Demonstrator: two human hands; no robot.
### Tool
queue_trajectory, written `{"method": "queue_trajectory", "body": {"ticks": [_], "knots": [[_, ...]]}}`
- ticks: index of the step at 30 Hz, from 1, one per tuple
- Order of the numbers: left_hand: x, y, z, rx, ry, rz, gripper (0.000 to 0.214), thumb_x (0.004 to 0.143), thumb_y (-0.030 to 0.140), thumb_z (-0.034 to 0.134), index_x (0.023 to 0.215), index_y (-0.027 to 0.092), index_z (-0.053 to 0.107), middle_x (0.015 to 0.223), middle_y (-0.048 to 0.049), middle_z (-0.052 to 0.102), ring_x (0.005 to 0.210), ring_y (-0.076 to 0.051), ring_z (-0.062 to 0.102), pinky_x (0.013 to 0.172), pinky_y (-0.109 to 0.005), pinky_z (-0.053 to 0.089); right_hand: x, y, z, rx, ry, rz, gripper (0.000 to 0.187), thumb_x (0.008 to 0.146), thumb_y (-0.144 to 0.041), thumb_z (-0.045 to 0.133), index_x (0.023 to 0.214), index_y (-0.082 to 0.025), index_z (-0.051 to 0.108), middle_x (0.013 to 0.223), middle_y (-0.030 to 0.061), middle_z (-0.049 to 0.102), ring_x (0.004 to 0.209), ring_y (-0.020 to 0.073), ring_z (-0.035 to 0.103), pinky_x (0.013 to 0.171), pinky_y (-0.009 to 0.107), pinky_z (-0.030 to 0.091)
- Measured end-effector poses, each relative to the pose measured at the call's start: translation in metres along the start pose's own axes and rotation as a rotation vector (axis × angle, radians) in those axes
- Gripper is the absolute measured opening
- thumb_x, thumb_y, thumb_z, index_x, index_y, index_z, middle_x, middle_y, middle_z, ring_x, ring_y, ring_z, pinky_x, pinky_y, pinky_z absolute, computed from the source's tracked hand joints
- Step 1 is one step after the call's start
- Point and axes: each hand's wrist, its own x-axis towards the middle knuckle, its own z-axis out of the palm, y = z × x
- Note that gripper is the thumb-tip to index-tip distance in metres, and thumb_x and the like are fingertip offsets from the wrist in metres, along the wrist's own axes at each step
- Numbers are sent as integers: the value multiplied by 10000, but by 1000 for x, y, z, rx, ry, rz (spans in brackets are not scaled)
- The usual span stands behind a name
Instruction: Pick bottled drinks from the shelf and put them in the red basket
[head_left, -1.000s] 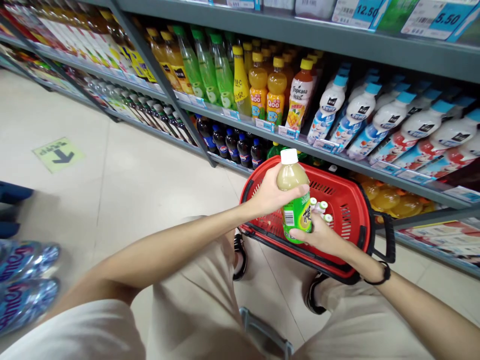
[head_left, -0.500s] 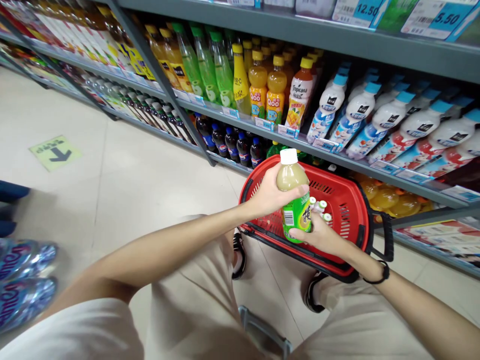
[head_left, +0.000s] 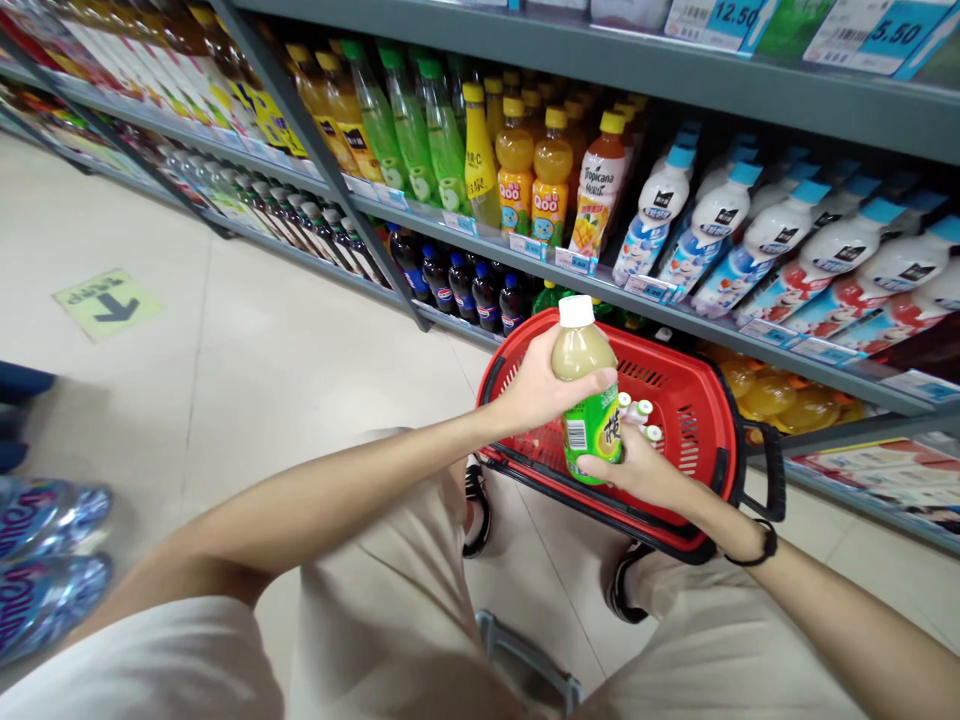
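Observation:
A juice bottle (head_left: 589, 425) with a white cap, pale yellowish-green contents and a green label is held upright, slightly tilted, above a red shopping basket (head_left: 709, 400). My left hand (head_left: 544, 375) is wrapped round its upper part, thumb across the front. Lower down, my right hand (head_left: 634, 462) grips the bottle near its base, fingers partly hidden behind it. Several small bottles with white-and-green caps (head_left: 645, 410) lie inside the basket, just behind my right hand.
Shelves (head_left: 450, 235) of bottled drinks run along the far side, with milk-drink bottles (head_left: 720, 230) at right. The basket's black handle (head_left: 772, 470) sticks out rightward. Water bottles (head_left: 52, 570) stand at lower left. A floor arrow sign (head_left: 109, 303) lies left; a grey frame (head_left: 529, 665) is between my legs.
Almost nothing differs. Both hands keep the same hold on the juice bottle, and the view has shifted very slightly.

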Motion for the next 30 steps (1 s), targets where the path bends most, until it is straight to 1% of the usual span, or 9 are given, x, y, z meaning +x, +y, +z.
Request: {"method": "queue_trajectory", "body": {"ticks": [3, 9, 12, 16, 20, 25, 30], "knots": [[0, -1, 0, -3, 4, -3, 621, 741, 577, 953, 1049, 158, 613, 964, -69, 721, 864, -196, 710, 785, -330, 615, -1, -1, 1, -1, -4, -4, 470, 898, -533, 831, 1187, -196, 678, 1033, 59, 746, 927, 236, 672, 818, 368, 581], [0, -1, 0, -8, 2, -14, 627, 711, 547, 980, 1036, 156, 613, 946, -60, 712, 859, -201, 711, 787, -336, 616, -1, -1, 0, -4, 5, 24, 472, 850, -531, 884, 1125, -201, 689, 1055, 64, 751, 943, 248, 675, 842, 381, 590], [0, -1, 0, -17, 9, -18, 630, 703, 544, 987, 1039, 165, 611, 943, -55, 714, 855, -196, 708, 783, -330, 615, -1, -1, 0, -11, 5, 24, 456, 852, -533, 884, 1103, -203, 693, 1045, 62, 751, 949, 249, 677, 850, 384, 597], [0, 0, 1, -26, 6, -16, 621, 707, 541, 985, 1028, 165, 609, 922, -47, 706, 844, -194, 704, 774, -326, 611, -1, -2, 1, -8, 12, 5, 479, 856, -545, 876, 1133, -199, 694, 1068, 69, 764, 983, 255, 694, 867, 387, 611], [0, 1, 1, -23, 7, -24, 631, 697, 537, 989, 1031, 154, 614, 923, -51, 696, 844, -203, 707, 775, -338, 610, -1, -1, 1, -6, 7, 17, 471, 848, -534, 887, 1119, -198, 697, 1062, 70, 773, 958, 249, 703, 850, 380, 619], [0, -1, 2, -23, 19, -44, 659, 685, 550, 993, 1049, 158, 607, 944, -58, 708, 856, -203, 707, 784, -340, 612, -2, 1, 1, 11, 2, 17, 505, 883, -546, 856, 1208, -197, 689, 1147, 86, 786, 1020, 260, 728, 904, 408, 631], [0, -1, 1, -22, 11, -37, 654, 689, 551, 991, 1046, 158, 608, 947, -59, 709, 858, -204, 708, 785, -340, 612, -2, 2, 1, 2, 0, 19, 504, 884, -558, 851, 1192, -193, 690, 1136, 88, 788, 1010, 262, 731, 905, 410, 627]]}}
